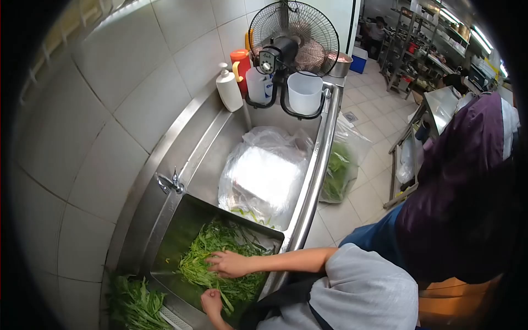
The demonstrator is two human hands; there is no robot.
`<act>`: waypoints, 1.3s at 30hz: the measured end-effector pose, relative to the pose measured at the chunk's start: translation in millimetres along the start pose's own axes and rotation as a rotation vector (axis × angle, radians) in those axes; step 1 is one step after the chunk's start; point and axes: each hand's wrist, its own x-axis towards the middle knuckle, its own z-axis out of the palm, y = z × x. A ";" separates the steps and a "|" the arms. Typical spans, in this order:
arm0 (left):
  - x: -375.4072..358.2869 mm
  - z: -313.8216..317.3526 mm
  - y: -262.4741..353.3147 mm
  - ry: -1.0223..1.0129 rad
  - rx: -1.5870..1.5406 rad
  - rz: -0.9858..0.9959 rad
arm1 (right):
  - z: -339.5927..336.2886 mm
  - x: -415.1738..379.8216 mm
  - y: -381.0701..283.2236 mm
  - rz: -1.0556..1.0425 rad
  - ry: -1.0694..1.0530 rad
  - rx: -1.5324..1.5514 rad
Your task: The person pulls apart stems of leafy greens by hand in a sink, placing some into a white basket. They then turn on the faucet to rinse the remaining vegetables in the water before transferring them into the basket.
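Cut leafy greens (201, 247) lie heaped in the near basin of a steel sink (184, 206), with water around them. My right hand (231, 264) rests on the heap, fingers spread and touching the leaves. Nearer the basin's front edge, my left hand (211, 301) is closed with curled fingers. A bright green leaf lies right beside it; what the fingers hold, if anything, is hidden. At the lower left, a bunch of longer leafy greens (135, 302) sits on the sink's ledge, next to a white slotted piece of plastic (173, 318).
Clear plastic bags (264, 170) fill the far basin, by the tap (171, 182). Beyond stand a fan (294, 41), a white pump bottle (229, 91) and a plastic tub (305, 92). A bag of greens (336, 170) is on the floor. A person in purple (462, 192) stands close by.
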 end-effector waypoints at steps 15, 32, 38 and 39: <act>-34.5 25.5 -0.4 -0.027 -0.452 0.224 | -16.2 -44.4 41.5 -0.182 -0.310 0.041; -9.8 4.4 24.8 -0.589 -0.592 0.487 | -55.5 -40.3 29.9 -0.103 -0.088 -0.105; 35.3 -14.6 12.7 -0.738 -0.635 0.469 | -67.1 -2.3 42.0 -0.068 -0.241 -0.022; 39.2 -19.2 9.4 -0.717 -0.586 0.481 | -70.4 0.8 37.4 0.054 -0.320 -0.009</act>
